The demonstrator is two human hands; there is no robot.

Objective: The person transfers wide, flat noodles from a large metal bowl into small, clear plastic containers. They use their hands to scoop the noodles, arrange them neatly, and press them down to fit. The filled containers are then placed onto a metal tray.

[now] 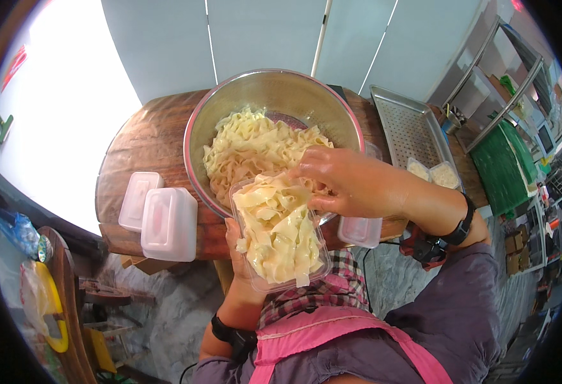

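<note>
Wide flat noodles [281, 230] fill a clear plastic container [326, 269], held by my left hand [238, 249] from its left side and below. My right hand [336, 177] is at the container's top right corner, fingers bent over the noodles' edge; whether it pinches any noodle is hard to tell. Behind both, a large steel bowl [329, 103] with a pink rim holds a heap of loose noodles [257, 144]. A few noodle ends hang over the container's lower edge.
Stacked clear plastic containers [169, 223] stand at the left of the wooden table [137, 144]. A perforated steel tray [408, 125] at the right holds small filled containers [444, 175]. Another plastic container [360, 230] lies beneath my right forearm.
</note>
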